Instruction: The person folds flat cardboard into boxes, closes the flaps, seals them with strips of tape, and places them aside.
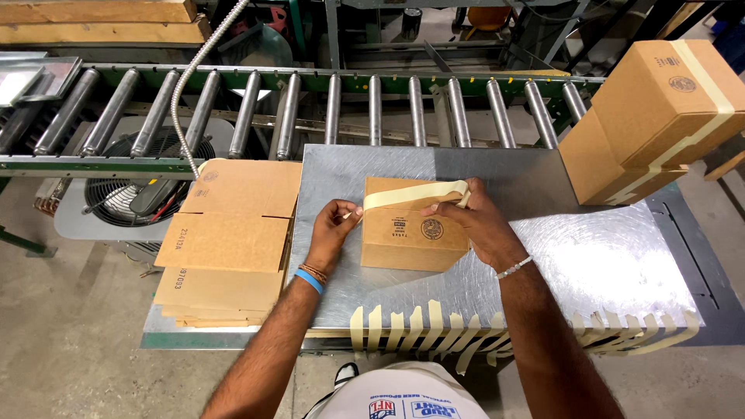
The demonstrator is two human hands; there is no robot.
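Observation:
A small brown cardboard box (411, 233) sits on the metal table (605, 264). A strip of tan paper tape (415, 194) stretches over its top. My left hand (334, 225) pinches the tape's left end at the box's left edge. My right hand (477, 221) rests on the box's right side and holds the tape's right end near the top corner.
Several precut tape strips (434, 330) hang along the table's near edge. A stack of flattened boxes (229, 240) lies at the left. Two taped boxes (652, 116) stand at the right. A roller conveyor (310, 109) runs behind, with a fan (128, 186) below it.

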